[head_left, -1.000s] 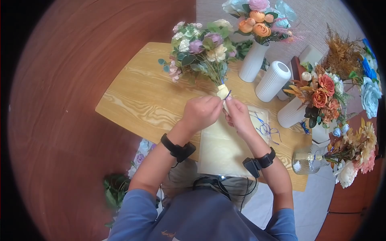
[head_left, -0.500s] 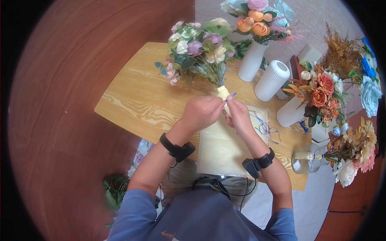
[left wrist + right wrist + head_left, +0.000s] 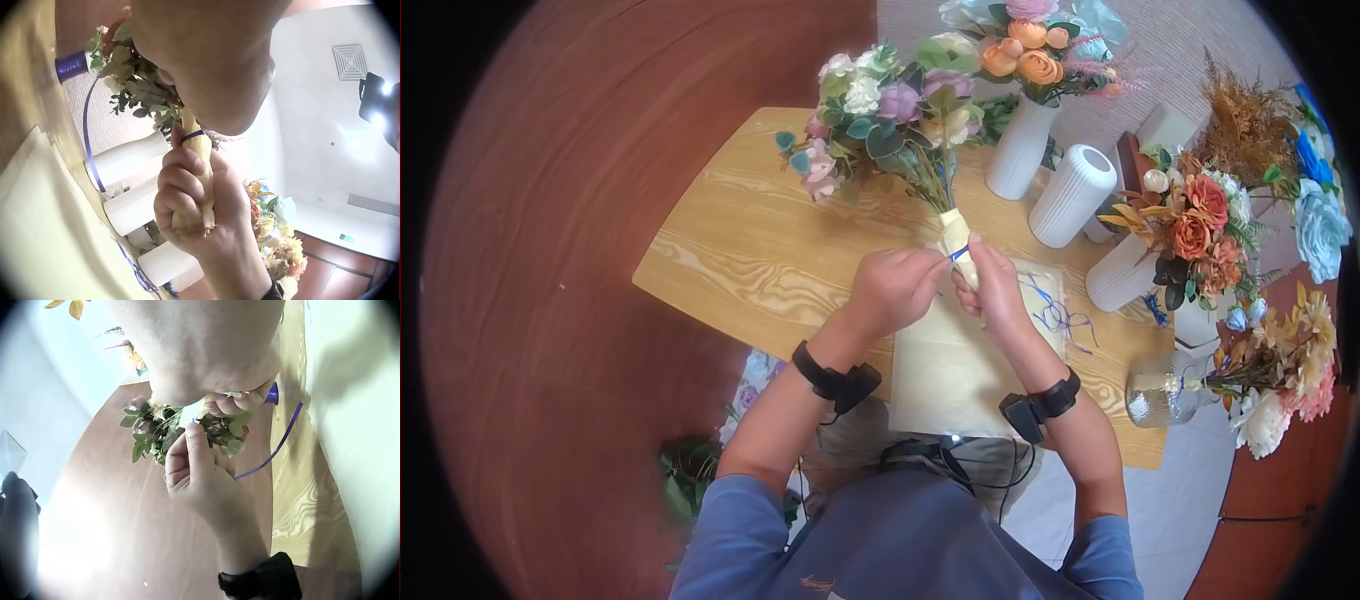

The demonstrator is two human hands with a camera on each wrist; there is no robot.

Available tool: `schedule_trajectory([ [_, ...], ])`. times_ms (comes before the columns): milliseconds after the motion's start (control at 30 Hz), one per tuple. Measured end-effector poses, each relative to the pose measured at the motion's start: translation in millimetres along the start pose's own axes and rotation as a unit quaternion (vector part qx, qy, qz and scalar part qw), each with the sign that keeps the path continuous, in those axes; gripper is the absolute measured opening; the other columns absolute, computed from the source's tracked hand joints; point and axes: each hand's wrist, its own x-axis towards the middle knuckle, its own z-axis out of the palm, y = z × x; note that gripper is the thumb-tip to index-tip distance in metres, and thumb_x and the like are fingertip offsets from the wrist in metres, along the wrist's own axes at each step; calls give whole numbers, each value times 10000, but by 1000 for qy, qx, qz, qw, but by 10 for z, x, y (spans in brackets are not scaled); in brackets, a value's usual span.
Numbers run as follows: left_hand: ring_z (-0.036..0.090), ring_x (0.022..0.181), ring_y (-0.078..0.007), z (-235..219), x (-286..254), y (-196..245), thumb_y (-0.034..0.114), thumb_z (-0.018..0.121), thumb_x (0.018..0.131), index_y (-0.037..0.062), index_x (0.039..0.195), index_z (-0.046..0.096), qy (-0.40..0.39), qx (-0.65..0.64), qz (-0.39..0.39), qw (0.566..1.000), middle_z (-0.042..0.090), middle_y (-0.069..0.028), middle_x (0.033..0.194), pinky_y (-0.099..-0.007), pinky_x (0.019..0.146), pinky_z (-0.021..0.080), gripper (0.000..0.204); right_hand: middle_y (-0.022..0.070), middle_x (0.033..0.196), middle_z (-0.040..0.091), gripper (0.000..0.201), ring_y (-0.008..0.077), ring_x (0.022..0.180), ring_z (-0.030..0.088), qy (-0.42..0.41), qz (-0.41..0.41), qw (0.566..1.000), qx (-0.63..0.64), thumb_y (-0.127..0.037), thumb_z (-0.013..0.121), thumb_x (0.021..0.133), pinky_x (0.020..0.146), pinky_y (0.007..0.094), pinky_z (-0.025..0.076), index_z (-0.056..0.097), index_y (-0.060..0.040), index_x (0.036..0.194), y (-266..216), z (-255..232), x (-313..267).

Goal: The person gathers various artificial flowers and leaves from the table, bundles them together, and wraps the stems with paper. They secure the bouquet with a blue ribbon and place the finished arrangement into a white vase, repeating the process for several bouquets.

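A bouquet of artificial flowers (image 3: 890,105) in white, lilac and pink tilts over the table, its stems bound in pale yellow wrapping paper (image 3: 953,232). My right hand (image 3: 997,285) grips that wrapped stem end, with fingers curled round it in the left wrist view. A blue-purple ribbon (image 3: 194,134) crosses the paper just above those fingers. At the left of the wrap, my left hand (image 3: 892,290) pinches the ribbon between thumb and forefinger; a length of ribbon (image 3: 278,447) trails from this hand in the right wrist view.
Under the hands lies a pale paper sheet (image 3: 950,385), with a tangle of blue ribbon (image 3: 1065,318) near its right edge. A purple ribbon spool (image 3: 72,66) stands on the table. White vases (image 3: 1072,195), a glass vase (image 3: 1155,395) and other bouquets line the right side.
My left hand has drawn slightly left, away from the wrap, and the ribbon now shows as a band across the paper. The bouquet's flowers have swung a little left.
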Motion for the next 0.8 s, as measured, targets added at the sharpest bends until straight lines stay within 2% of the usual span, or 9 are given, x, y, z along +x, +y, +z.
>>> schedule_trajectory([
  [233,628,572,-264,20,-46,-36,22,691,772,27,813,657,-25,5,-7,1000,646,-113,687,-342,512,485,54,7,631,477,303,50,433,345,14,-13,1000,6,-370,414,996,377,198,222,515,-89,949,72,-32,32],
  [300,628,572,-264,34,-48,-28,23,691,772,28,813,657,-26,2,-7,1000,647,-113,687,-342,511,484,54,5,613,513,333,56,414,381,28,-28,999,-4,-365,409,1002,362,216,262,553,-70,948,98,-45,46],
  [400,629,576,-264,32,-45,-10,24,687,775,31,815,658,-25,3,2,1000,647,-112,685,-343,511,485,50,9,607,511,330,61,409,378,34,-32,999,-6,-356,403,1000,360,220,263,549,-65,943,120,-57,50],
  [467,626,574,-257,27,-49,-8,26,683,783,25,809,657,-49,-3,-12,999,643,-115,682,-341,511,481,37,13,603,509,325,64,408,377,38,-22,999,5,-349,400,997,359,221,262,547,-65,938,116,-77,44],
  [733,559,522,-205,-20,0,29,38,683,806,5,798,659,-44,-64,-69,995,597,-96,632,-305,487,435,41,30,587,501,297,73,412,383,65,4,996,56,-334,416,976,362,234,267,528,-74,886,96,-86,71],
  [800,549,521,-194,-43,21,49,43,683,811,5,799,660,-47,-72,-82,993,590,-92,629,-297,486,428,46,18,582,459,269,66,410,335,65,-4,996,59,-320,415,963,369,225,227,488,-78,868,100,-84,83],
])
